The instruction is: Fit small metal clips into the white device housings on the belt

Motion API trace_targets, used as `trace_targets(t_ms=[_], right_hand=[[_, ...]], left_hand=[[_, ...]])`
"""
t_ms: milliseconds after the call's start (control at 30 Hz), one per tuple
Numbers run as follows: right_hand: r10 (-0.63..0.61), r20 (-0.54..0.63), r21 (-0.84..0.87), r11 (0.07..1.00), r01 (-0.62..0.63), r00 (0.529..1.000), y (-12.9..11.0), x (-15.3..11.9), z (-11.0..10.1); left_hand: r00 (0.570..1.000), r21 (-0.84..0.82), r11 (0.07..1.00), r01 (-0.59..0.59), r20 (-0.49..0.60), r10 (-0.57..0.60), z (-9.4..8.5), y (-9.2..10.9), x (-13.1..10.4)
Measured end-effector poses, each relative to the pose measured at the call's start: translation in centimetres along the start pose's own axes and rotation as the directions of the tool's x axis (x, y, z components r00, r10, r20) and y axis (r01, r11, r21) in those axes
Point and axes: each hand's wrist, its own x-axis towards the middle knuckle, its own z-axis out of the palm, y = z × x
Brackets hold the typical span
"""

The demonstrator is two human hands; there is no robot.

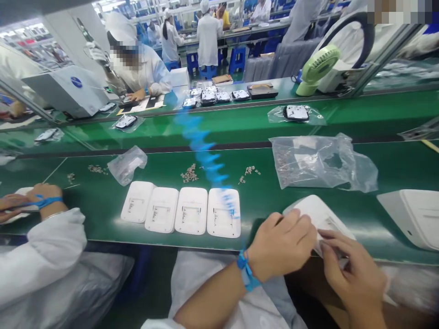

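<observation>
A white plastic housing point(313, 208) with rounded corners lies tilted at the table's front edge. My left hand point(283, 246), with a blue strap round its wrist, curls its fingers over the left side of this housing. On the near right side, my right hand point(355, 269) has thumb and fingers pinched together against it; whatever they hold is too small or hidden to make out. To the left, several similar white housings point(190, 192) lie in a row, their battery compartments facing up. Small metal clips point(189, 174) form loose piles behind them.
A clear plastic bag of metal parts point(286, 160) lies behind my hands, and a smaller bag point(128, 165) further left. A blue coiled cord point(206, 151) hangs across. A white housing point(421, 214) stands right. A co-worker's hand point(44, 198) works at left. Bagged units ride the green belt point(233, 125).
</observation>
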Motion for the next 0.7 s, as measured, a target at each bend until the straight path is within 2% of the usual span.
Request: trace_targets(t_ms=[67,133,167,267,433,533,700], right_hand=[[0.04,-0.064,0.051,0.998,-0.037,0.997,-0.9,0.5,-0.2],[0.09,-0.126,0.055,0.995,-0.083,0.988,-1.5,1.4,-0.4],[0.105,-0.122,0.061,0.993,-0.098,0.987,-1.6,2.0,-0.5],[0.046,-0.033,0.042,0.998,-0.044,0.998,-1.6,3.6,-0.7],[-0.096,0.178,0.018,0.995,0.094,0.979,-1.2,4.9,0.0],[-0.122,0.192,0.044,0.992,0.116,0.974,-1.0,5.1,0.7],[-0.131,0.131,0.023,0.991,0.129,0.983,-0.6,5.0,1.1]], left_hand=[[0.999,0.047,0.998,0.03,0.017,-0.031,-0.2,-0.3,-0.5],[0.994,0.062,0.993,0.104,0.021,-0.106,-0.3,-0.2,-1.2],[0.988,0.072,0.986,0.151,0.016,-0.153,-0.3,-0.1,-1.6],[0.973,0.043,0.972,0.232,-0.007,-0.231,-0.4,0.1,-2.4],[0.97,0.037,0.97,0.241,0.035,-0.242,-0.8,0.6,-2.4],[0.972,0.078,0.972,0.224,0.056,-0.228,-0.7,0.9,-2.0],[0.975,0.089,0.973,0.211,0.047,-0.216,-0.4,1.2,-1.7]])
